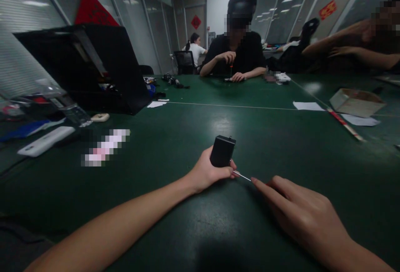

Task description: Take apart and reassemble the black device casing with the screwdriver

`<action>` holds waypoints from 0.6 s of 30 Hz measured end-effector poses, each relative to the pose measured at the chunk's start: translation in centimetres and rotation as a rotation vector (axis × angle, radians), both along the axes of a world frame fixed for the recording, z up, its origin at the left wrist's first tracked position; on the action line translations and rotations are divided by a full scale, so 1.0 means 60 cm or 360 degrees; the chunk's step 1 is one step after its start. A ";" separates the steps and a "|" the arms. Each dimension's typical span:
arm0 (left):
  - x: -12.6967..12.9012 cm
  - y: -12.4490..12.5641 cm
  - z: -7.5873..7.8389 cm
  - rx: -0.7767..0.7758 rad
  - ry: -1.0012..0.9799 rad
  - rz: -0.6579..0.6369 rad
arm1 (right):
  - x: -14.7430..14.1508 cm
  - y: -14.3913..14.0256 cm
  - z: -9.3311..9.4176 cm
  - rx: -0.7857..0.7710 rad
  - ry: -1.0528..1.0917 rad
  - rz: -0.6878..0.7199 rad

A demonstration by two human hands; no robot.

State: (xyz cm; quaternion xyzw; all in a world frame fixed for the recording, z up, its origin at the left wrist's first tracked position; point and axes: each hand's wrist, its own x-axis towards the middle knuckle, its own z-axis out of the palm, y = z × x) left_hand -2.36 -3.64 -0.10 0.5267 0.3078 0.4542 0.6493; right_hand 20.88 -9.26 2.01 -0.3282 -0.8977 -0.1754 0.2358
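A small black box-shaped device (223, 152) with a little knob on its top edge stands tilted in my left hand (206, 172), fingers closed around its lower part. My right hand (301, 207) is shut on a screwdriver (243, 176); only its thin metal shaft shows plainly, while the handle is mostly hidden under the fingers. The shaft points left toward the lower right side of the box, close to my left fingertips. Whether its tip touches the box or a screw I cannot tell.
Green tabletop (175, 147) lies beneath both hands. To the left are a large open black case (131, 67), a clear bottle (73, 107) and a white power strip (46, 141). At right sits a shallow box (358, 102). A person (234, 51) works across the table.
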 end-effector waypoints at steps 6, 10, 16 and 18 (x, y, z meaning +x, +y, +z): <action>-0.001 0.003 0.000 -0.0128 -0.0124 -0.0003 | -0.005 0.001 0.001 -0.0051 -0.0095 -0.0028; -0.001 0.004 0.005 -0.0194 -0.0157 0.0013 | -0.010 -0.001 0.000 -0.0310 0.0042 -0.0092; -0.002 0.003 0.003 -0.0212 -0.0194 0.0000 | -0.009 -0.003 0.005 -0.0244 0.0013 -0.0074; -0.003 0.002 0.005 -0.0310 -0.0269 0.0020 | -0.008 -0.002 0.006 -0.0320 0.0066 -0.0069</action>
